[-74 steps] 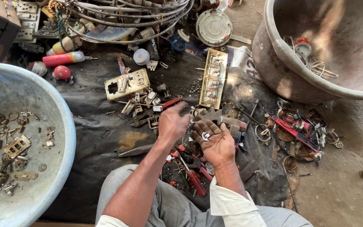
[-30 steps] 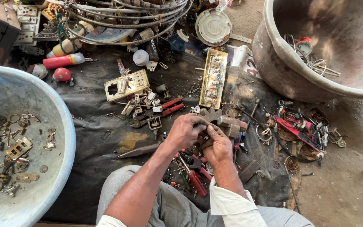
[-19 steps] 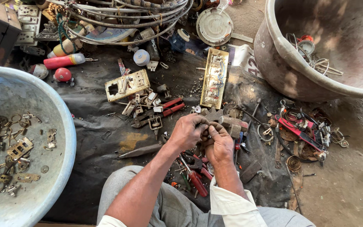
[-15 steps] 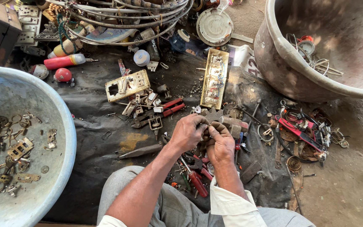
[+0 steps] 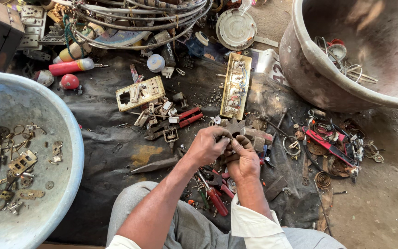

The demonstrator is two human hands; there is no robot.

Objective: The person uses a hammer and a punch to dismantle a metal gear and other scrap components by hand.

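Small metal part [image 5: 227, 140] pinched between both hands over the black sheet [image 5: 102, 115], just below centre; too small and too covered to tell its long axis or which way it points. Left hand [image 5: 208, 146] curled around it from 9 o'clock, fingers clenched on the part. Right hand [image 5: 244, 159] closed against it from 4 o'clock, thumb and fingertips pressing on the same piece. Against two and a half seconds ago: right palm then open and facing up with the bit lying in it, left hand hovering above; now both hands shut together, knuckles touching. Hardly any shift in the last half second.

At 12 o'clock of the hands, a toothed gear [image 5: 232, 125] touching the fingertips. Further at 12, a long cream switch board [image 5: 236, 86], upright in view. At 11, a cream switch plate [image 5: 140, 92], tilted. At 6, red-handled pliers [image 5: 214, 193]. At 10, far off, a red and white tube [image 5: 71, 67] lying flat. At 9, grey basin [image 5: 65, 133] with brass scraps. At 2, large metal tub [image 5: 309, 74] holding wires.
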